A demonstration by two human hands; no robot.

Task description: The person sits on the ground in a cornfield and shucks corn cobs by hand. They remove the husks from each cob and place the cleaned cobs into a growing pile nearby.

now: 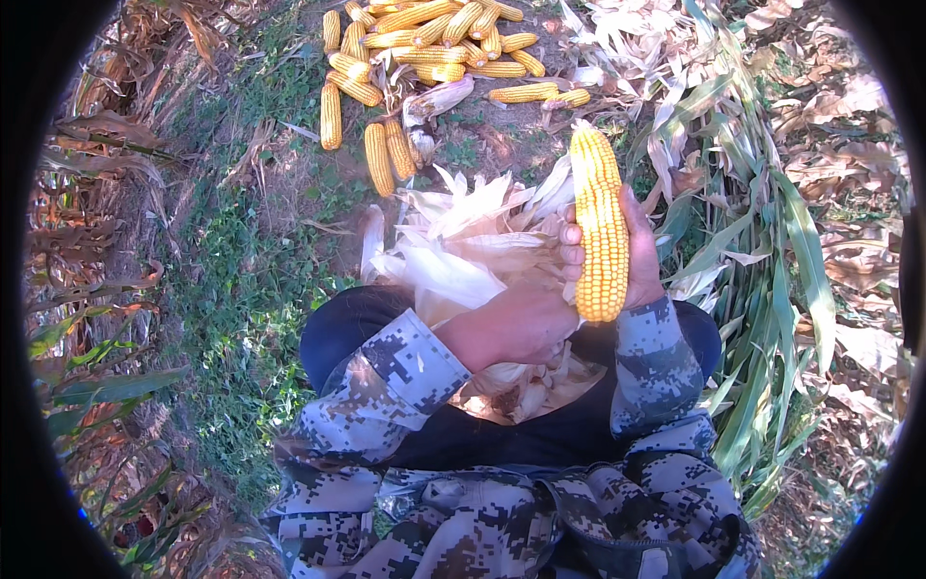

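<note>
My right hand [638, 250] is wrapped around a husked yellow ear of corn [600, 224], which stands nearly upright with its tip pointing away from me. At the ear's lower end is my left hand [517, 322], its fingers curled; husk leaves show beside and below it, but what its fingers grip is hidden. Pale dry corn husks [456, 268] are heaped between my knees, just beyond my left hand. Farther off, a pile of husked ears [427, 54] lies on the ground. Near it rests an ear partly covered by purplish husk [441, 101].
Cut corn stalks with green leaves [767, 304] lie along my right side. Dry husks [615, 36] are strewn at the upper right. Low green weeds [224, 289] cover ground on the left, bordered by dry corn plants [94, 239].
</note>
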